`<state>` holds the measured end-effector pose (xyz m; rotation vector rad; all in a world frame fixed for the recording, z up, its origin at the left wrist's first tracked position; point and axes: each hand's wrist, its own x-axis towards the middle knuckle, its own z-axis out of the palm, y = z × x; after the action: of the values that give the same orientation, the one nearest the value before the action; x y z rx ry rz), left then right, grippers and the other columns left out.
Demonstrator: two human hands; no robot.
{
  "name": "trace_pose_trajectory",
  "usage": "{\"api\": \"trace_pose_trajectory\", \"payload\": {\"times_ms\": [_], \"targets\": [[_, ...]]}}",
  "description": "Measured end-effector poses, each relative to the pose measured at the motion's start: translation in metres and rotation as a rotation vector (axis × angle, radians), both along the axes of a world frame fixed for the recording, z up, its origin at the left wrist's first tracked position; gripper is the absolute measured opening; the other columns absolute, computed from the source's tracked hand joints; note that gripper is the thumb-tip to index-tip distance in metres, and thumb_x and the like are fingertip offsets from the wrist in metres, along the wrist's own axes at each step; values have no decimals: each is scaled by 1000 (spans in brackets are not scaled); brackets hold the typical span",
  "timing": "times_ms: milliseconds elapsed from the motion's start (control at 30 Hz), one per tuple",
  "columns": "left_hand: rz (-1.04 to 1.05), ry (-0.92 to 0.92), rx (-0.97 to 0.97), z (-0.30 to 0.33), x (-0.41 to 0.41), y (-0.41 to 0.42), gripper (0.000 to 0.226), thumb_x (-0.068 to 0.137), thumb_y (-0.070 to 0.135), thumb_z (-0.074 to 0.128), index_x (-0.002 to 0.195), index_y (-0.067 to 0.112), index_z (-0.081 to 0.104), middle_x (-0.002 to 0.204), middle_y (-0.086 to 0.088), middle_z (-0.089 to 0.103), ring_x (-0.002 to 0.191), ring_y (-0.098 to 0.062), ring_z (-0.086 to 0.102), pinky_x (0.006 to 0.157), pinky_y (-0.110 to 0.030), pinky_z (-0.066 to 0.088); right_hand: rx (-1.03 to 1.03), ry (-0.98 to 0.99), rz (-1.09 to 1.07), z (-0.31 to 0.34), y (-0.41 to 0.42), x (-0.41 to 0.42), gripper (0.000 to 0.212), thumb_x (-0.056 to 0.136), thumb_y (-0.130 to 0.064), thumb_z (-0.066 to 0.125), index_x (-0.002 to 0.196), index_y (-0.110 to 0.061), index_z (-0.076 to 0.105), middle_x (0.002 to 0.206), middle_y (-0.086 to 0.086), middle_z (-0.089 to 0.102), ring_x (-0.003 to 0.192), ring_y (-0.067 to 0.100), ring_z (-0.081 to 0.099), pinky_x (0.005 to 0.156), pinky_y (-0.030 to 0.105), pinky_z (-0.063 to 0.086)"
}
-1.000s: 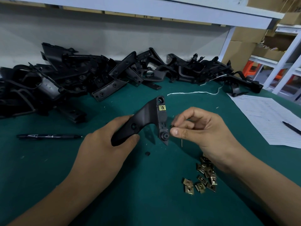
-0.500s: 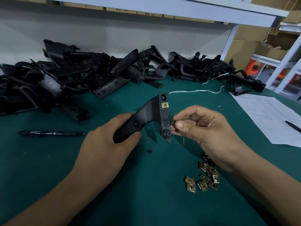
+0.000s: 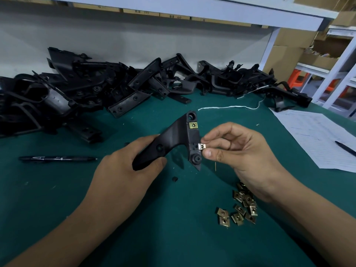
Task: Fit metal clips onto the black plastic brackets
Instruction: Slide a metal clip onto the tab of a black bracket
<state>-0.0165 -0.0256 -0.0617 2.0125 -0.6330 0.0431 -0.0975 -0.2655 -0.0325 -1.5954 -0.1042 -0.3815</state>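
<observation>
My left hand [image 3: 127,170] grips the lower end of a black plastic bracket [image 3: 173,137] and holds it tilted above the green table. One brass-coloured clip [image 3: 193,125] sits on the bracket's upper right edge. My right hand [image 3: 237,149] pinches a second metal clip [image 3: 201,146] between thumb and forefinger, right against the bracket's right edge lower down. Several loose clips [image 3: 238,207] lie in a small heap on the table under my right wrist.
A long pile of black brackets [image 3: 115,87] runs along the back of the green table [image 3: 57,199]. A black pen [image 3: 57,158] lies at the left. A printed sheet [image 3: 316,137] with another pen [image 3: 344,148] lies at the right. A white string [image 3: 229,107] trails behind.
My right hand has moved left with the clip, from a little apart to the bracket's right edge. My left hand has kept the bracket almost still.
</observation>
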Motion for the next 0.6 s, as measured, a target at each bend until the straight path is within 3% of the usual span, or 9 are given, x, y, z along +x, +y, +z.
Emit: {"api": "trace_pose_trajectory", "payload": {"times_ms": [133,267,467,600], "targets": [[-8,20,-18,-1,1,1,39,88,51,71,121,66,56,85,33,68,74,8,66,64,-15,45,44,-2,20,1,-1,0,28,71,-1,84,96,-13,78,100,11,78,88,16,76,82,22,59],[-48,37,-60,1,1,0,36,90,49,70,121,64,59,68,28,64,58,8,58,56,-15,39,263,27,149,2,-2,0,25,79,4,75,104,-4,76,103,17,78,95,23,77,84,32,62],[-133,106,-130,0,2,1,42,82,54,67,123,64,60,60,14,57,54,-2,52,58,-17,42,394,124,212,4,-1,-2,26,80,1,76,103,-8,77,101,14,78,92,24,78,81,33,63],[-166,118,-158,-4,4,1,44,82,51,69,125,59,61,60,17,57,57,-3,53,64,-21,42,402,196,263,3,0,-3,24,89,4,67,110,-4,74,112,26,74,96,31,77,82,37,63]]}}
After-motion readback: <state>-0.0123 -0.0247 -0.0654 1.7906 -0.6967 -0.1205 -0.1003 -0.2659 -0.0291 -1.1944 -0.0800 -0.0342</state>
